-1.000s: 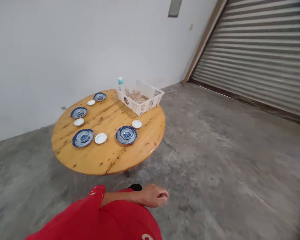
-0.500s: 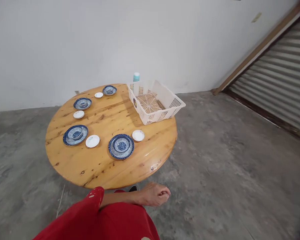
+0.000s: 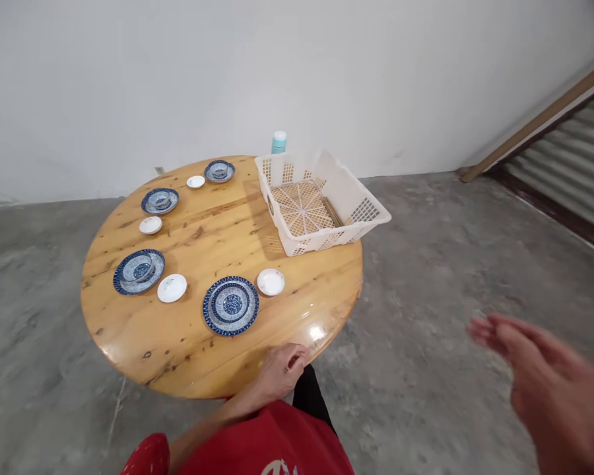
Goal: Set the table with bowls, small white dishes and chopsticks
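My left hand (image 3: 284,366) is at the near edge of the round wooden table (image 3: 188,349), fingers loosely curled around a hollow with nothing seen inside. Closest to it is a blue-patterned bowl (image 3: 231,305) on a matching plate (image 3: 231,331), beside a small white dish (image 3: 270,282). Away to the right, over the floor, my right hand (image 3: 544,376) is slightly blurred, its fingers stretched out and holding nothing. A white plastic basket (image 3: 297,245) rests on the table's right side with several thin brown sticks (image 3: 332,211), like chopsticks, along its inner wall.
More blue plates with bowls (image 3: 138,270) line the table's left side, with small white dishes (image 3: 172,288) between them. A turquoise bottle with a white cap (image 3: 278,142) stands behind the basket. Beyond are a white wall (image 3: 188,79) and a corrugated shutter (image 3: 569,158).
My left hand has moved from beside the table up to its edge. My right hand has come into view at the right. The view has shifted closer to the table.
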Action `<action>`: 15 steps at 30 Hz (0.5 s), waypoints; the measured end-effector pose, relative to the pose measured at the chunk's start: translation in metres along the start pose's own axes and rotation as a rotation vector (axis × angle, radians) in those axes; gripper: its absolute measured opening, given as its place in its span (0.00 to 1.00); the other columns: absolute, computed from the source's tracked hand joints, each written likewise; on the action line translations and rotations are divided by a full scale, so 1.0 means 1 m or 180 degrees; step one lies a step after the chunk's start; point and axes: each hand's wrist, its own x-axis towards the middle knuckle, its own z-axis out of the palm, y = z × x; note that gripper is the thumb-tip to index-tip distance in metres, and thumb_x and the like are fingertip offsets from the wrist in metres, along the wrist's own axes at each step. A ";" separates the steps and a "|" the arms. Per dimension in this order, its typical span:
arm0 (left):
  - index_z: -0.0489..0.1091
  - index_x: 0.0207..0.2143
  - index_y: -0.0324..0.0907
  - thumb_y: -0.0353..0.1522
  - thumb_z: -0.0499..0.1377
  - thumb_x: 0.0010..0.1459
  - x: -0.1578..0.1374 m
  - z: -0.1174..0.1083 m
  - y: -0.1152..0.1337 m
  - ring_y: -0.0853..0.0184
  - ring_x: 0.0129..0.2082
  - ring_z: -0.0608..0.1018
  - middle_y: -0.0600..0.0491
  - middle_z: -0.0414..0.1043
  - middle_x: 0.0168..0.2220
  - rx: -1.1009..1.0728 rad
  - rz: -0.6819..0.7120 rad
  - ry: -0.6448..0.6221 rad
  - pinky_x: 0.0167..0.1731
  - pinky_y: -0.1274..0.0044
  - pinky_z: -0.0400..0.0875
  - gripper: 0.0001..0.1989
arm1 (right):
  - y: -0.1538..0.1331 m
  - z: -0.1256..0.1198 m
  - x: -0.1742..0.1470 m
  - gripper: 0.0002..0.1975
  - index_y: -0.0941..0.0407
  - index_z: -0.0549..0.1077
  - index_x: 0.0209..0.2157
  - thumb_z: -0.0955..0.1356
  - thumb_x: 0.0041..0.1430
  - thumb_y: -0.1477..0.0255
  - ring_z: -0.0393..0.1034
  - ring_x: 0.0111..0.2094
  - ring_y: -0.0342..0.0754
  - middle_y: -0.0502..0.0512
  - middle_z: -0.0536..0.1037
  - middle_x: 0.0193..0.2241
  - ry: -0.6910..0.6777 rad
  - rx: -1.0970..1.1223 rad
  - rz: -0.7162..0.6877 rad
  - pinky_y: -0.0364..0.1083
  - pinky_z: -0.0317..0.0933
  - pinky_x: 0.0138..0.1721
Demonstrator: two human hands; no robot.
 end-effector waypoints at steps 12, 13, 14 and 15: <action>0.74 0.49 0.39 0.47 0.51 0.63 0.033 0.032 0.012 0.62 0.36 0.82 0.46 0.80 0.37 -0.0674 -0.1157 0.2115 0.42 0.71 0.77 0.24 | -0.119 0.210 0.245 0.19 0.71 0.76 0.50 0.67 0.63 0.72 0.72 0.33 0.36 0.66 0.81 0.41 -0.2353 -0.0401 -0.0994 0.40 0.61 0.39; 0.74 0.49 0.38 0.47 0.51 0.64 0.033 0.038 0.014 0.62 0.35 0.82 0.46 0.80 0.37 -0.0725 -0.1223 0.2208 0.41 0.71 0.77 0.25 | -0.118 0.225 0.258 0.19 0.74 0.76 0.49 0.66 0.64 0.72 0.71 0.31 0.35 0.67 0.81 0.39 -0.2450 -0.0482 -0.0935 0.40 0.61 0.38; 0.74 0.49 0.38 0.48 0.51 0.64 0.033 0.044 0.017 0.62 0.35 0.82 0.46 0.80 0.37 -0.0767 -0.1280 0.2282 0.41 0.71 0.78 0.25 | -0.117 0.239 0.269 0.19 0.75 0.76 0.46 0.65 0.64 0.72 0.71 0.29 0.34 0.66 0.81 0.36 -0.2500 -0.0571 -0.0909 0.40 0.61 0.37; 0.74 0.49 0.38 0.49 0.51 0.64 0.032 0.050 0.019 0.62 0.35 0.82 0.47 0.80 0.37 -0.0797 -0.1338 0.2349 0.41 0.71 0.78 0.26 | -0.115 0.253 0.280 0.18 0.76 0.77 0.41 0.66 0.64 0.72 0.70 0.27 0.34 0.66 0.81 0.33 -0.2486 -0.0648 -0.0938 0.40 0.62 0.35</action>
